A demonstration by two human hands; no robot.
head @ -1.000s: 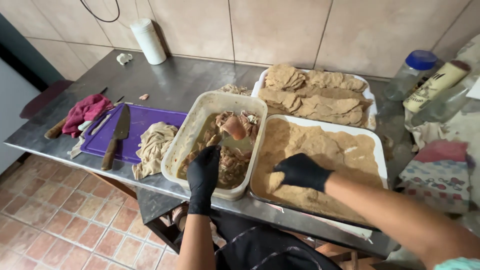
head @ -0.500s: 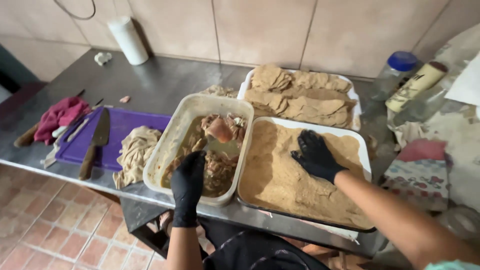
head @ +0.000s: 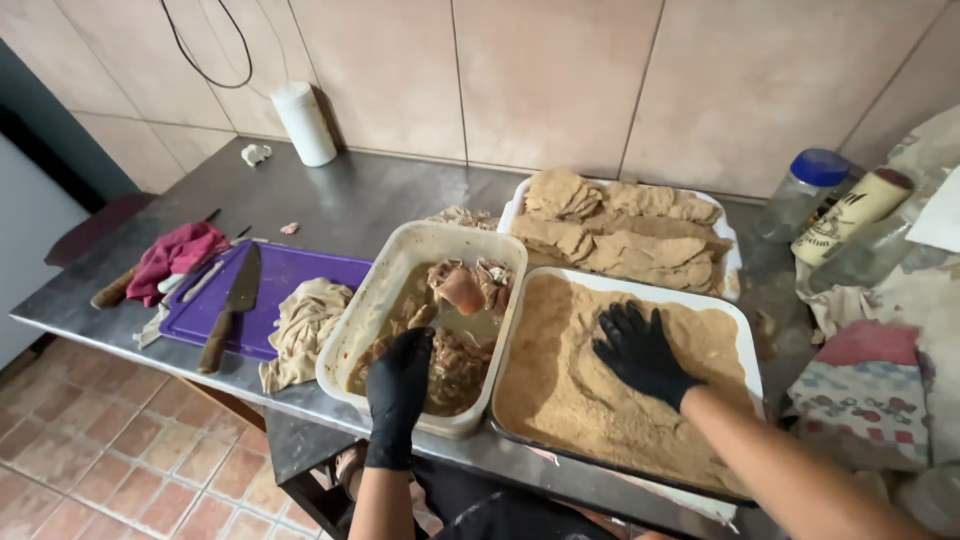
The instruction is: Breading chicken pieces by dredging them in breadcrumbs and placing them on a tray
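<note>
The right hand [head: 640,352], in a black glove, lies flat with fingers spread on the breadcrumbs in the breadcrumb tray [head: 745,330], near its middle; its grip is released, pressing down rather than grasping. Whether a meat slice lies under the palm cannot be told, since crumbs and glove cover that spot. The left hand [head: 400,385], also gloved in black, dips its fingers into the marinade tub [head: 400,255] just left of the tray, among raw meat pieces [head: 462,290] in brownish liquid. Its fingertips are sunk out of sight, so I cannot tell whether that grip is clenched on a piece or loose.

This looks like the coating step of breading: one hand packs crumbs while the other works in the wet meat. A next move would call for lifting one wet slice clear of the liquid, carrying it over the shared rims without dripping, and laying it flat on bare crumbs.

Beyond the tray, at the far side of the steel counter [head: 360,200], a white tray of breaded cutlets [head: 620,235] is stacked full. To the left lie a beige cloth [head: 305,325], a purple cutting board [head: 290,275] with a knife [head: 232,305], and a red rag [head: 175,255]. A white paper roll [head: 305,122] stands by the tiled wall.
</note>
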